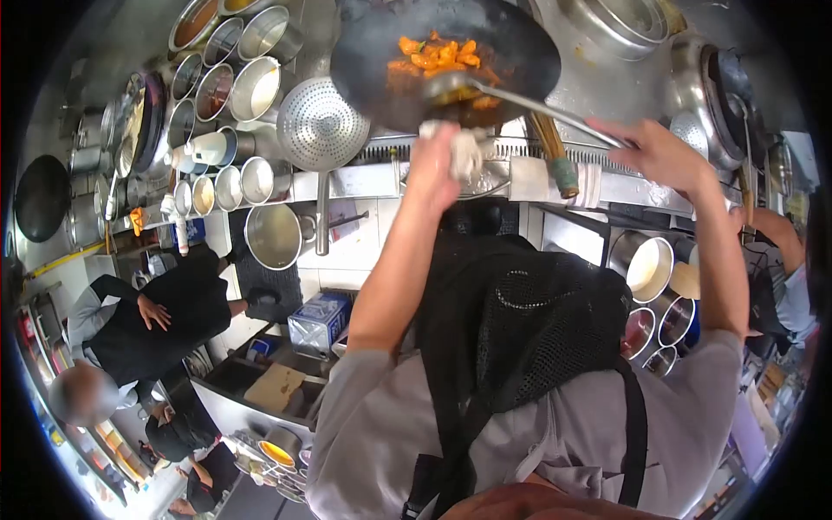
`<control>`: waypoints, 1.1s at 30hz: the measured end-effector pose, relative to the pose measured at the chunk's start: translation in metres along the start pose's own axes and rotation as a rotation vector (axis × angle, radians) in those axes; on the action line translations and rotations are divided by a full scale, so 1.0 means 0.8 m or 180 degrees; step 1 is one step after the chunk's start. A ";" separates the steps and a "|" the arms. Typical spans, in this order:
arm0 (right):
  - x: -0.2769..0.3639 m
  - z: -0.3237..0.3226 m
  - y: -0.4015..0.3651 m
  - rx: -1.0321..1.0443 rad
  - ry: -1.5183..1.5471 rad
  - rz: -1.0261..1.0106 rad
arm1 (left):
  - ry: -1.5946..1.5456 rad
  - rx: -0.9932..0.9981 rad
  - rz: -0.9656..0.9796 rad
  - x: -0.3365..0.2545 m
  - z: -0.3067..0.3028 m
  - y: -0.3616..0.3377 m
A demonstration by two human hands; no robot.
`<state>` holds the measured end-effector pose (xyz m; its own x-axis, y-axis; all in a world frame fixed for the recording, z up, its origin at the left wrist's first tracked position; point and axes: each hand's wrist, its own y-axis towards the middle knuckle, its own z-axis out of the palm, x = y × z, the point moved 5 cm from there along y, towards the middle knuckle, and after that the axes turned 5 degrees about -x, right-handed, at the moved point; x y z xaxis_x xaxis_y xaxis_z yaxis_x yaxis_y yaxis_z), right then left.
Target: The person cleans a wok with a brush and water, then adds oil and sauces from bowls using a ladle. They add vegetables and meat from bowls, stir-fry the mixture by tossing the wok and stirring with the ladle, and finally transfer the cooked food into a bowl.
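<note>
A large dark wok [368,65] sits on the stove at the top of the head view, with orange-coated food pieces [440,54] in it. My left hand [436,165] is closed at the wok's near edge around a folded whitish cloth [465,156]; the part of the wok beneath the cloth is hidden. In my right hand [654,154] is the handle of a metal ladle [542,108], whose bowl rests inside the wok among the food. Between my hands lies a bamboo wok brush [555,156] with a green-wrapped end.
Left of the wok lies a perforated strainer [322,123], its handle jutting over the counter edge. Several metal pots [256,89] crowd the left counter. A large pot [624,26] stands at the upper right. A co-worker in a black apron [156,321] stands at left; another person's arm [780,234] shows at right.
</note>
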<state>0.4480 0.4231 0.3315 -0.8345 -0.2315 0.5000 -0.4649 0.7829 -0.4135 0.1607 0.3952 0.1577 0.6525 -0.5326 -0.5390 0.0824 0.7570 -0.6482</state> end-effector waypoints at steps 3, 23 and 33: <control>-0.065 0.084 0.079 -0.0993 -0.0101 -0.0420 | 0.0052 -0.0195 0.0296 0.003 0.004 0.040; 0.013 -0.004 -0.045 0.0853 0.0805 0.1466 | -0.0032 -0.0143 0.0125 0.020 -0.012 -0.042; -0.071 0.124 0.076 -0.1163 0.0243 -0.0181 | 0.0436 -0.0160 0.0515 0.126 -0.087 0.037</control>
<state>0.4377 0.4265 0.2025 -0.7795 -0.2477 0.5754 -0.3622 0.9276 -0.0914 0.1766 0.3376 0.0463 0.5455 -0.4547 -0.7040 -0.0548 0.8188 -0.5714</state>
